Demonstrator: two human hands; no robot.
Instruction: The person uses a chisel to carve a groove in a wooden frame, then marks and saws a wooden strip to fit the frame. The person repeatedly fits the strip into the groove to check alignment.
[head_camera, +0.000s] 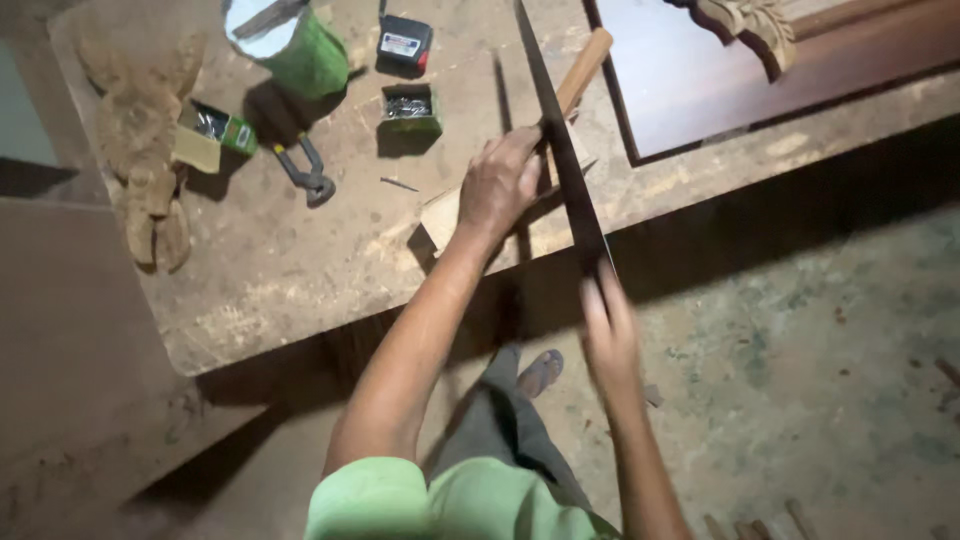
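In the head view, a long dark saw blade (562, 150) is being held across the near edge of a dusty workbench (280, 270), its long axis running from the far middle of the picture down and slightly rightward to the near side, where it is overhanging the bench edge above the floor. The right hand (610, 335) is being kept at the blade's near end, off the bench; it is blurred, and whether its fingers are clamped round a handle cannot be told. The left hand (500, 185) is being pressed, closed, on a pale wooden stick (578, 75) lying on the bench, which is angled far and rightward and is being crossed by the blade just beside the knuckles. The two hands are being kept apart, the left farther and on the bench, the right nearer and just right of the blade line. A pale wood offcut (440, 215) is lying under the left wrist. Further left, pincers (305, 170), two small green boxes (410, 108) and a green bucket (295, 45) are standing well apart from the hands; a dark framed panel (760, 90) is lying at far right.
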